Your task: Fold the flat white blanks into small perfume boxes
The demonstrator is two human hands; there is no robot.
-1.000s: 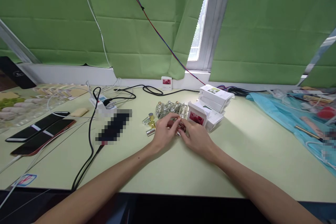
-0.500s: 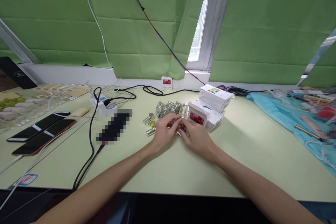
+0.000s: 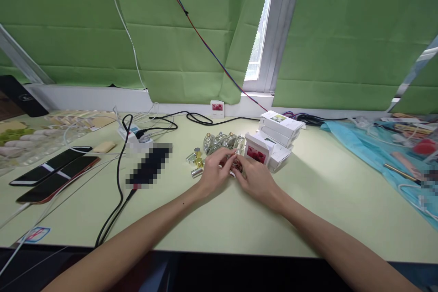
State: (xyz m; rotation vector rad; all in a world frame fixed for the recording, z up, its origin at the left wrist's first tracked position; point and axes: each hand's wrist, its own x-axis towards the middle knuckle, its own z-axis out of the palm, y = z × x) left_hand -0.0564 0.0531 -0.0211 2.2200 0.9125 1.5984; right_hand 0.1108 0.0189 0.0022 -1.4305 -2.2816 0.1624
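My left hand and my right hand meet at the middle of the table, fingers closed around a small reddish glass bottle that they largely cover. Just behind my hands stand several round glass bottles with small metal necks. Silver and gold caps lie left of my left hand. An open white box with a red flower picture is beside my right hand, against stacked white boxes.
Phones, a power strip and black cables lie on the left. Blue plastic sheeting with tools covers the right. A small box stands by the back wall, below green curtains.
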